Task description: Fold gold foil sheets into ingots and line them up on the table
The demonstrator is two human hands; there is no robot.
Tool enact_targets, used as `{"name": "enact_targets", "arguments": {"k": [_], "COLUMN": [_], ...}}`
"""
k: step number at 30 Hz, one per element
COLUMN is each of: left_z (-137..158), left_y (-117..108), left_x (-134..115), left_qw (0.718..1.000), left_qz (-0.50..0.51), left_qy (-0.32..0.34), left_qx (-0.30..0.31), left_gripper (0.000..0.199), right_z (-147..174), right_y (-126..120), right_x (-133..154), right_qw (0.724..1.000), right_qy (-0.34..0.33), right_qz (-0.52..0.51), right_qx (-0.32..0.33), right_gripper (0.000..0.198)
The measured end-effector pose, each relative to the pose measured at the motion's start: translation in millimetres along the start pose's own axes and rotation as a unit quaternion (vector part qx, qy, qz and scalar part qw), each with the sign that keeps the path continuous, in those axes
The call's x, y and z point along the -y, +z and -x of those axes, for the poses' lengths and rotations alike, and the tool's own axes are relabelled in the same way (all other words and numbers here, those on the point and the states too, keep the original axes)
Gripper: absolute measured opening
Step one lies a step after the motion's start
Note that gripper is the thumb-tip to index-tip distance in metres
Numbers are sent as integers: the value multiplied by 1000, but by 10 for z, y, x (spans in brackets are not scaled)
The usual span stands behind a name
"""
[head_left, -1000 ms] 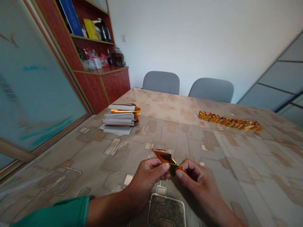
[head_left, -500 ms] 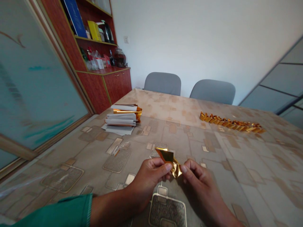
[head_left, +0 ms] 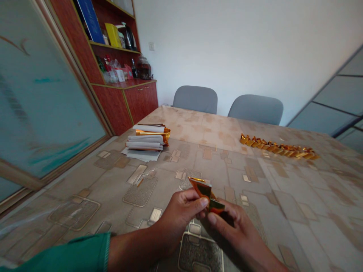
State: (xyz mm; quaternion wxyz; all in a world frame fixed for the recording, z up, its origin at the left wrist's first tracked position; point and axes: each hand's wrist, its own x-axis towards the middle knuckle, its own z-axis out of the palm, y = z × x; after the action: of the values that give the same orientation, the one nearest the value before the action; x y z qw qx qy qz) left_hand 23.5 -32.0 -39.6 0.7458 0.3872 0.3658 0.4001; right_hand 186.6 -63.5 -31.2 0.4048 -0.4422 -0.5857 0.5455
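A small piece of shiny gold foil paper (head_left: pixel 202 187), folded with pointed corners, is held up above the table between both hands. My left hand (head_left: pixel 184 206) pinches its left part, the thumb pressed on the front. My right hand (head_left: pixel 235 223) is closed at the lower right part, thumb below a folded flap and fingers behind it. The right fingertips are partly hidden by the foil. Farther back on the left lies a stack of folded foil sheets (head_left: pixel 146 145) with pale grey backs. A row of folded gold foil pieces (head_left: pixel 278 148) lies at the back right.
A patterned cloth (head_left: pixel 170 175) covers the table. Two grey chairs (head_left: pixel 195 99) stand at its far side. A red-brown cabinet (head_left: pixel 140 100) with shelves of household items is at the back left, beside a frosted glass door (head_left: pixel 42 94).
My right thumb has moved down and left. The foil's right part, crumpled and bright before, now shows a flatter dark flap with a point to the right. My left hand keeps its pinch.
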Motion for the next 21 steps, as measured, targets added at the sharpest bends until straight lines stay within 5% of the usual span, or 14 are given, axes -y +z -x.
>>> {"name": "enact_targets", "arguments": {"k": [5,13,16,18,21], "left_z": [24,-16,-34,-29,-15], "left_y": [35,46,4,-39,-99], "left_x": [-40,2,-32,-100,-222], "left_qw": [999,999,993,951,816], "left_qz": [-38,3,-61,-197,-438], "left_qy": [18,29,103,226,377], "left_qx": [-1,22,-17,-70,-9], "left_gripper": [37,46,35,22,9], "right_z": [8,-14,-26,-31,-30], "right_y": [-16,13,-25,-50,-59], "right_x": [-54,-114,-97,-81,-75], "right_qw": [999,986,980,978,980], "right_qy": [27,56,71,80,74], "right_qz": [14,-149,-170,-166,-160], "right_qx": [-42,-47,-76,-97,-94], "right_gripper": [39,34,33,37,40]}}
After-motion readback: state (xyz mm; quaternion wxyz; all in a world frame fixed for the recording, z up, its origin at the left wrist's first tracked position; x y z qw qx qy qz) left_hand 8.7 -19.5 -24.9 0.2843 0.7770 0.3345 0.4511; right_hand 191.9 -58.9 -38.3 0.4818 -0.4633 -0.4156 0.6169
